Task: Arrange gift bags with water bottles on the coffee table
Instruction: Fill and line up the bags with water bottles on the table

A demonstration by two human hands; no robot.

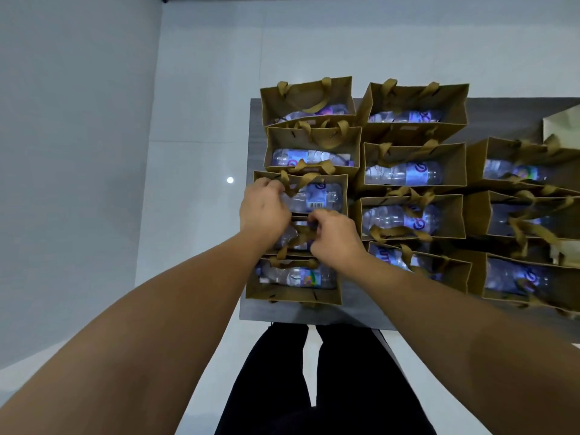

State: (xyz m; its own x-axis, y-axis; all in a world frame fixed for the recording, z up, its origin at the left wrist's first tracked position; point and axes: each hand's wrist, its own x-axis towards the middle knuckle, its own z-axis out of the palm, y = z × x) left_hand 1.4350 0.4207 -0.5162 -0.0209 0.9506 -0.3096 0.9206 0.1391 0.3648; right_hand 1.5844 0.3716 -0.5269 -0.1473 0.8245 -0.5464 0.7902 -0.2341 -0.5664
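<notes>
Your left hand (264, 211) and right hand (334, 235), fingers curled, pinch ribbon handles (298, 235) of a gift bag (342, 196). Bottled bags stand in rows on your coffee table (508, 117)

The tabletop (508, 117) carries gift bags in three columns running from 6 toward 12 o'clock. The left column (310, 142) holds five bags touching one behind another, each with a water bottle (309, 157) lying inside. At 3 o'clock of it, just beside, stands the middle column (414, 171) of four bags. Farther toward 3 o'clock stands the right column (518, 215) of three. Both hands sit over the left column's fourth bag (298, 237), the left hand (263, 211) at 9 o'clock of the right hand (335, 233).
</notes>
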